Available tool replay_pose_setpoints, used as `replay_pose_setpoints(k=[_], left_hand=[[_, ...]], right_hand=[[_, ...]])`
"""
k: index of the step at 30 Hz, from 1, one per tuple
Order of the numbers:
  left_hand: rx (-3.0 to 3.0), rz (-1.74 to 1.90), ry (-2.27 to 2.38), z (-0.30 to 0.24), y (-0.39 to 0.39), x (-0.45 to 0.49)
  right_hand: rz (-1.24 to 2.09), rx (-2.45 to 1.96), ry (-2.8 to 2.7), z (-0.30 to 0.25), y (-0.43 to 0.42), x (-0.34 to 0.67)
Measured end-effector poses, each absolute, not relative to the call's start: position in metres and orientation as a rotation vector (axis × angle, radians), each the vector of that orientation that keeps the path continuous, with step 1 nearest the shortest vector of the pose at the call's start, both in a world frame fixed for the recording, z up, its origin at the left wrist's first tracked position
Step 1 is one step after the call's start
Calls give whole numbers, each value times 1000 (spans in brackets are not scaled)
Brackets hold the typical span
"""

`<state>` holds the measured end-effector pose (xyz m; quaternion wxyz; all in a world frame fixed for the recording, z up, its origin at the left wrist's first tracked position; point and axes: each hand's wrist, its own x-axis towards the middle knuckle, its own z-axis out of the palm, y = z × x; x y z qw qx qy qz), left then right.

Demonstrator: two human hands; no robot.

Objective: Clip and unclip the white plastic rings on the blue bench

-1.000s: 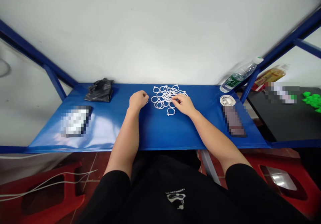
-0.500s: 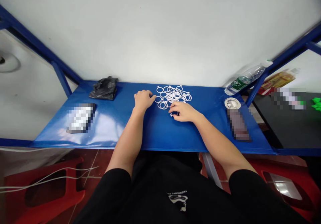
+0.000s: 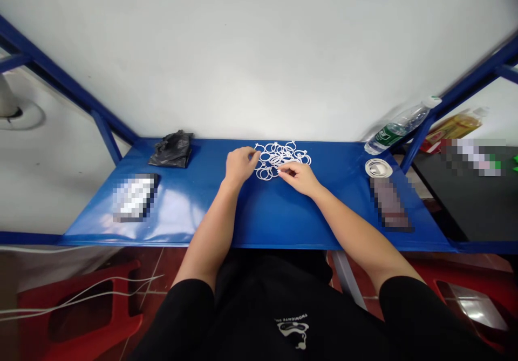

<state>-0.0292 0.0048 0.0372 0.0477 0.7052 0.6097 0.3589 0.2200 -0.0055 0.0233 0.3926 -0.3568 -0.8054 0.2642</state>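
Rings: white plastic curtain rings (image 3: 281,158) lay in a flat, interlocked pile by the far edge of the blue table (image 3: 259,226), near its middle.
Left hand (image 3: 242,165): fingers curled, tips touching the pile's left side; any grip unclear.
Right hand (image 3: 298,177): fingertips pinched together on the pile; any grip unclear.
Far corners: black plastic bag (image 3: 172,150) left, water bottle (image 3: 399,126) right.

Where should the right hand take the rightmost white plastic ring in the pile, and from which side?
Pinch the rightmost white plastic ring on its outer rim, coming from the right. That arc sticks out and seems to lie flat on the blue tabletop, while its left side seems overlapped by other rings.
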Motion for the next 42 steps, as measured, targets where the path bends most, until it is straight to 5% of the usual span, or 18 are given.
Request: replay_pose_setpoints(k=[5, 20, 33, 42], left_hand=[[2547, 1261, 1255, 30, -9, 12], [2706, 1454, 1071, 26, -10, 19], [2574, 1472, 1081, 34, -11, 19], [2163, 1064, 1750, 50, 1, -52]], right_hand=[[599, -937, -1899, 24, -5, 222], [634, -930, -1834, 31, -6, 226], [729, -1042, -1643, 20, -4, 224], [512, -1194, -2035, 20, 11, 235]])
